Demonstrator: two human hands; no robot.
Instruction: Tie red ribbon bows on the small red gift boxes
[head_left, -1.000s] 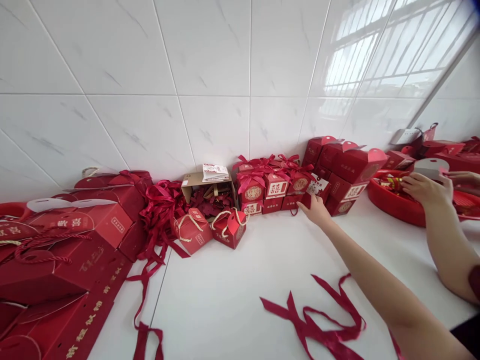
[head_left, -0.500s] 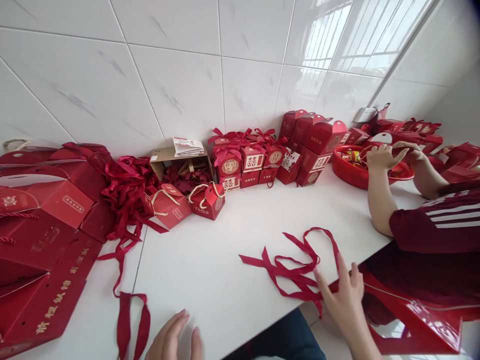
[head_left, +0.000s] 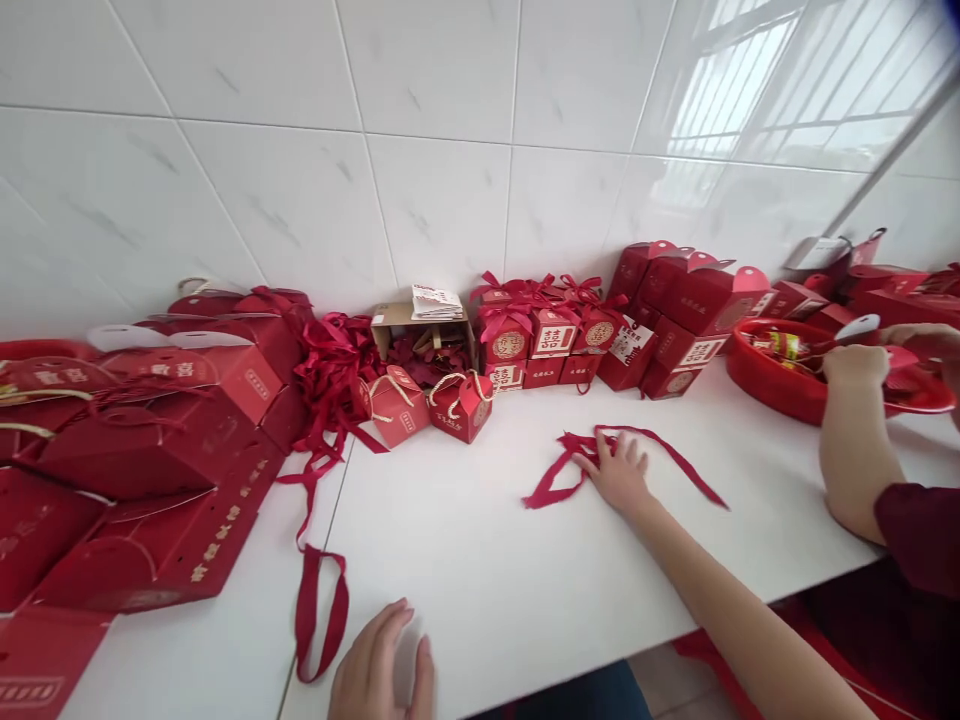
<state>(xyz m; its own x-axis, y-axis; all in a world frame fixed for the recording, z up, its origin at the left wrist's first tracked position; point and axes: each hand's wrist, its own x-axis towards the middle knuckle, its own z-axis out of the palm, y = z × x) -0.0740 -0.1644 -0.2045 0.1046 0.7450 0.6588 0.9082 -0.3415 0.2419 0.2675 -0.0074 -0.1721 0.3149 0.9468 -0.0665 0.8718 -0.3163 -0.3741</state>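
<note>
My right hand [head_left: 621, 474] lies with fingers spread on a loose bunch of dark red ribbons [head_left: 553, 482] in the middle of the white table. One ribbon strand trails off to the right of that hand; part of the bunch is hidden under the fingers. At the table's near edge my left hand [head_left: 386, 665] rests with its thumb and fingers apart and nothing in it. A looped red ribbon [head_left: 341, 600] hangs down from a larger ribbon heap [head_left: 341, 345] and lies just left of my left hand.
Red gift boxes [head_left: 172, 450] pile up at the left. Two small boxes with rope handles [head_left: 459, 408] stand before an open carton [head_left: 391, 330]. Bow-tied boxes [head_left: 551, 335] line the tiled wall. At the right, another person's arm [head_left: 859, 440] reaches over a red basin [head_left: 776, 385].
My right hand has moved from the near table edge onto the ribbons, which now lie gathered farther in. My left hand stays open. The view has shifted left.
</note>
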